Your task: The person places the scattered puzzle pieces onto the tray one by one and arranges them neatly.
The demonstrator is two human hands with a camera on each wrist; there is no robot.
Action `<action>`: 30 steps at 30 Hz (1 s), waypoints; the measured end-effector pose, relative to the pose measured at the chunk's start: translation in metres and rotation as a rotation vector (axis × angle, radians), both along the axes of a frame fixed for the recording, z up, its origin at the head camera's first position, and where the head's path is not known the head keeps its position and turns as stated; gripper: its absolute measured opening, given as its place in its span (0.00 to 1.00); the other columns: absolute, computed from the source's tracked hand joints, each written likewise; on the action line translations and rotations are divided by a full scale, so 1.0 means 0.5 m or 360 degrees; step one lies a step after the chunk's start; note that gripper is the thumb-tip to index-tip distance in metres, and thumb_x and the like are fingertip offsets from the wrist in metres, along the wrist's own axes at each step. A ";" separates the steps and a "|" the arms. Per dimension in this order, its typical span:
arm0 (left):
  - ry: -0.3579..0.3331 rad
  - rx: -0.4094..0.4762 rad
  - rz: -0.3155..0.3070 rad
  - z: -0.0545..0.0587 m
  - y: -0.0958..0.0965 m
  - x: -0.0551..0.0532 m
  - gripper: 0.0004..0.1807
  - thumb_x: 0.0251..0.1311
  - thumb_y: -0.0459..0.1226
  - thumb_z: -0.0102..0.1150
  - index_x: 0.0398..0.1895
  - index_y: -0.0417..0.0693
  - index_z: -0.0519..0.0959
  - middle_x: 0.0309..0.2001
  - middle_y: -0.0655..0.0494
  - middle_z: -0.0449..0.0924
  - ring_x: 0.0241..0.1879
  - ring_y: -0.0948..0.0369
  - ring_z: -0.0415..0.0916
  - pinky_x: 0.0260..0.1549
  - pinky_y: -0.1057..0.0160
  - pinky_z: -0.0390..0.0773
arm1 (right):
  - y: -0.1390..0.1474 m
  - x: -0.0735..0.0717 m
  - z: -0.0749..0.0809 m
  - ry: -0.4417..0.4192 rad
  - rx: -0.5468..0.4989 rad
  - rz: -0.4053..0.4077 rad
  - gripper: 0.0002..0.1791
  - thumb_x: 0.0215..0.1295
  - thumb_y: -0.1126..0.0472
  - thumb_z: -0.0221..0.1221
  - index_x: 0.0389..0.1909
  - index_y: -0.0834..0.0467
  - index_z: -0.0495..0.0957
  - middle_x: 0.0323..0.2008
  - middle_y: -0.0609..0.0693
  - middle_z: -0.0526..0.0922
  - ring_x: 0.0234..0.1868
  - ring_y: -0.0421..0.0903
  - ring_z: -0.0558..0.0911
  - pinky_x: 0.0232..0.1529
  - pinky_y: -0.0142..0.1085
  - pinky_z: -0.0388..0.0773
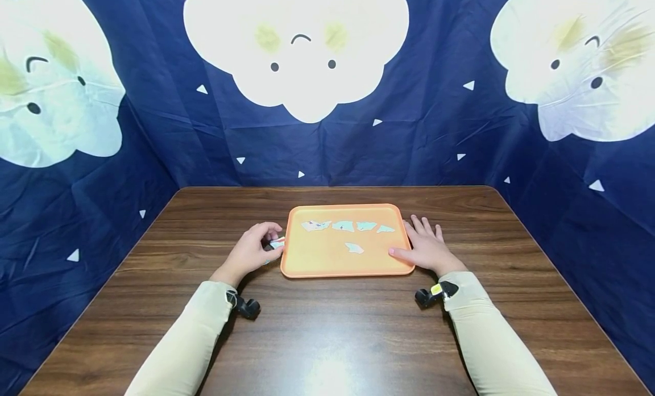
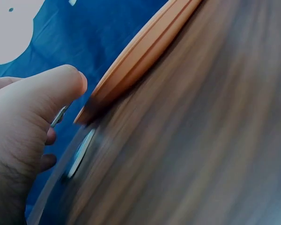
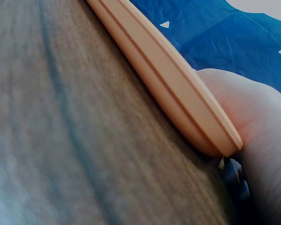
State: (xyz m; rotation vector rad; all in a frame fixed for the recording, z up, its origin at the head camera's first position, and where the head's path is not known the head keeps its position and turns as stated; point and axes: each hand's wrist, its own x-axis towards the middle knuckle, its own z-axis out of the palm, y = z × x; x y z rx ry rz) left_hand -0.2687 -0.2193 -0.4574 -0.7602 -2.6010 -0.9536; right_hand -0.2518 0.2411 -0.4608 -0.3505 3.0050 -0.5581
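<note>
An orange tray (image 1: pixel 317 259) lies between the hands. Four irregular, pale-blue puzzle pieces form a loose row along its far part, among them one (image 1: pixel 343 225) near the middle; a single piece (image 1: pixel 354 247) lies nearer. At the tray's left edge, my left hand (image 1: pixel 251 249) pinches a thin puzzle piece (image 2: pixel 60 116) between thumb and fingers. Below that hand, another flat piece (image 2: pixel 82 152) sits beside the tray. My right hand (image 1: pixel 427 248) rests at the tray's right edge, thumb over the rim and fingers spread on the table.
The brown wooden table (image 1: pixel 327 322) extends around the tray. Blue cloth (image 1: pixel 327 146) printed with white clouds hangs behind it and on both sides. A small black camera is strapped to each wrist.
</note>
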 end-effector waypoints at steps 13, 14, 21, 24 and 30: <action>0.0119 -0.0144 -0.0049 0.009 0.094 0.002 0.23 0.49 0.43 0.76 0.48 0.46 0.82 0.31 0.62 0.75 0.35 0.60 0.68 0.39 0.58 0.68 | 0.002 -0.001 0.000 -0.0006 -0.0007 0.0001 0.60 0.60 0.21 0.51 0.80 0.59 0.50 0.79 0.66 0.42 0.79 0.68 0.37 0.70 0.68 0.27; 0.0126 -0.0154 -0.0052 0.009 0.099 0.002 0.23 0.49 0.44 0.76 0.48 0.45 0.82 0.31 0.62 0.75 0.35 0.60 0.69 0.40 0.57 0.68 | 0.001 -0.001 0.000 -0.0008 -0.0003 0.0001 0.60 0.60 0.21 0.51 0.80 0.59 0.49 0.79 0.66 0.42 0.79 0.68 0.37 0.70 0.68 0.27; 0.0182 -0.0262 -0.0094 0.006 0.131 -0.002 0.24 0.50 0.47 0.75 0.49 0.49 0.82 0.33 0.65 0.76 0.40 0.60 0.72 0.46 0.54 0.69 | 0.002 -0.001 0.002 -0.0002 -0.0001 0.0001 0.60 0.60 0.22 0.51 0.80 0.60 0.49 0.79 0.66 0.42 0.78 0.69 0.37 0.70 0.68 0.27; 0.0189 -0.0292 -0.0102 0.006 0.144 -0.002 0.24 0.51 0.48 0.74 0.50 0.51 0.81 0.34 0.65 0.78 0.43 0.58 0.75 0.47 0.52 0.69 | 0.001 0.000 0.002 -0.0003 0.0003 0.0000 0.60 0.60 0.22 0.51 0.80 0.59 0.49 0.80 0.66 0.41 0.78 0.68 0.37 0.70 0.68 0.27; 0.0087 -0.0348 -0.0131 0.016 0.175 0.000 0.25 0.54 0.49 0.73 0.54 0.52 0.81 0.35 0.64 0.79 0.44 0.59 0.76 0.55 0.50 0.69 | 0.001 -0.001 -0.001 -0.0008 0.0001 -0.0001 0.60 0.60 0.22 0.51 0.80 0.59 0.49 0.80 0.65 0.41 0.79 0.68 0.37 0.70 0.68 0.26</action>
